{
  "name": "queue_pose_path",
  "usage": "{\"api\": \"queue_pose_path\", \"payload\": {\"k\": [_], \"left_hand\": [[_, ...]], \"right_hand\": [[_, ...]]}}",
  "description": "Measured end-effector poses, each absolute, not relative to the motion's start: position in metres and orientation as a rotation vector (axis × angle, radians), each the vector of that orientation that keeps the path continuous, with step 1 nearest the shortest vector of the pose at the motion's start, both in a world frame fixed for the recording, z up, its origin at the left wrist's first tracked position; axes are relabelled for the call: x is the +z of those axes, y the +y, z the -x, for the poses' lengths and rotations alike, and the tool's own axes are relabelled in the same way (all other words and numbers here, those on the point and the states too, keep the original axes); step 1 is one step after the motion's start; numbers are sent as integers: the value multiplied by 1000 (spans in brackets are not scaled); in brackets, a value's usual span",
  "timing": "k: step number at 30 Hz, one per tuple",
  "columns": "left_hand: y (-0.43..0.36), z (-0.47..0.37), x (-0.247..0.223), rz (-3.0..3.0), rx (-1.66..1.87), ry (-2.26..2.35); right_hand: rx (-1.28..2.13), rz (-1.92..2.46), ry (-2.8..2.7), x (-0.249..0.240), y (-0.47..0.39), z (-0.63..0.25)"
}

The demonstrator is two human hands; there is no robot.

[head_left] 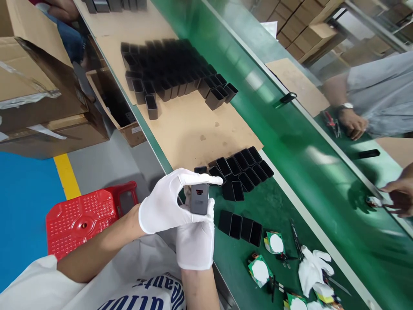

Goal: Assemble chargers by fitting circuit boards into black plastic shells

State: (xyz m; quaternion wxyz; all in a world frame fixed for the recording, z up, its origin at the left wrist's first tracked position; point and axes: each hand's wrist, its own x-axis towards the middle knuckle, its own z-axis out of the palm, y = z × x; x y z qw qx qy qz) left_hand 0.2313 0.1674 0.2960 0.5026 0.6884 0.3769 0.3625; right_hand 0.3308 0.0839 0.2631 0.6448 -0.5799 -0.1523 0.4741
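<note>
"L hand [169,202] & R hand [196,243], what've they got, from where you're standing?"

"Both gloved, both on one dk grey case [199,206], held btwn 'em: L thumb at its near edge, L fingers stretched along the far edge; R hand's underneath, thumb up its R side."

"Which way's it pointing?"

"Slot [199,192] side faces up, slot nr the far end. That face's long axis runs away from the white shirt [135,267]. Depth's hidden, can't tell. Blk cases [246,183] stand nearby on R, on green bench [274,206]."
</note>
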Motion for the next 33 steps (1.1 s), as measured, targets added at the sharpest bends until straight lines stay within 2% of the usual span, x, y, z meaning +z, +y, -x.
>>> {"api": "queue_pose_path", "payload": {"k": [3, 5, 7, 11, 18, 25, 33], "left_hand": [[168, -222, 273, -1779, 1016, 892], [168, -215, 254, -1851, 1065, 905], [168, -210, 237, -1898, 1075, 920], [165, -206, 219, -1905, 1152, 957], [157, -208, 217, -1788, 1209, 1064], [158, -232, 202, -2093, 1109, 1304], [153, -265, 188, -2021, 1309, 1497]], "right_hand": [[471, 1633, -607, 260, 80, -347], [1, 1679, -970, 252, 80, -361], [-230, 1664, -1363, 241, 85, -373], [-247, 1735, -1661, 220, 98, -384], [-135, 1771, -1635, 211, 101, -384], [-185, 1770, -1543, 215, 104, -377], [-314, 1699, -1583, 208, 103, -379]]}}
